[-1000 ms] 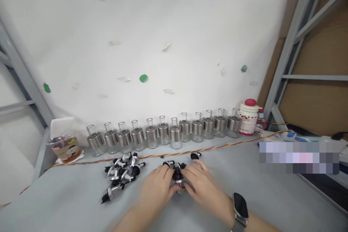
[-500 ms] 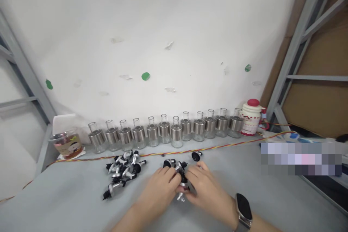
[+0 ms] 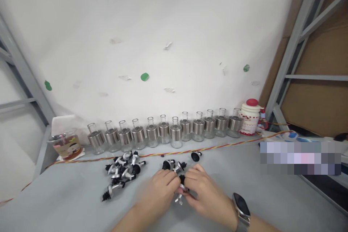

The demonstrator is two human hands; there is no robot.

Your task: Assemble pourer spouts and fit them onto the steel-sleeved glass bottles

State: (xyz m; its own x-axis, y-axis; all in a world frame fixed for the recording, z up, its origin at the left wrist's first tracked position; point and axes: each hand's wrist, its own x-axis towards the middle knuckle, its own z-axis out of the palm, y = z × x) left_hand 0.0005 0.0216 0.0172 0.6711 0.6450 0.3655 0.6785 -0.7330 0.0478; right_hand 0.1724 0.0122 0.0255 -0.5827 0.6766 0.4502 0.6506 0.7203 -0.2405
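Observation:
Between my two hands is a pourer spout [image 3: 182, 185] with a silver cap and black ribbed stopper; its metal spout points down toward me. My left hand [image 3: 164, 188] pinches it from the left, and the fingers of my right hand [image 3: 202, 188], watch on the wrist, close on it from the right. Fingers cover much of its body. Just beyond my hands lie two more pourers, one black-faced [image 3: 168, 164] and one with its ribbed stopper showing [image 3: 179, 167]. Another pourer [image 3: 195, 156] rests farther back to the right.
A pile of several pourers [image 3: 119, 170] lies to the left. Glass bottles with steel sleeves [image 3: 151, 130] line the wall. A twisted red-yellow wire [image 3: 214, 148] runs before them. A plastic cup [image 3: 66, 146] stands left, a cream jar with red lid [image 3: 249, 119] right.
Both hands have moved slightly toward me with the held pourer, leaving the pourer just beyond them more exposed. The view has shifted a little.

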